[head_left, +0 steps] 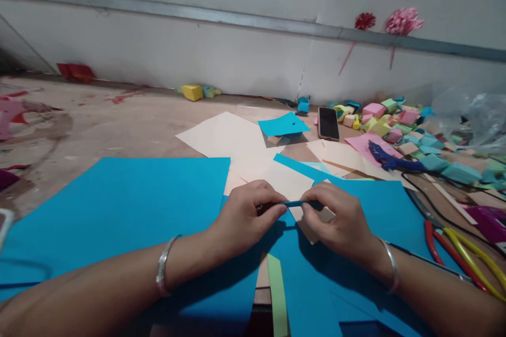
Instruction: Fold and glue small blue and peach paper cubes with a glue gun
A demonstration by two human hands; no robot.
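Between my two hands I hold a narrow strip of blue paper (293, 204), stretched level just above the table. My left hand (251, 210) pinches its left end between thumb and fingers. At the other end, my right hand (336, 216) pinches it in the same way, and the fingers hide that end. Under my left arm lies a large blue sheet (158, 200). Another blue sheet (383, 205) is beneath my right hand, with a small cream paper piece (306, 226) partly covered by that hand.
Cream sheets (229, 134) and a phone (328, 123) lie ahead. A blue glue gun (391, 158), red-handled pliers (454, 253), yellow-handled scissors (474, 258) and a pile of small paper boxes (430, 142) crowd the right. A pink glue gun (16, 110) is at far left.
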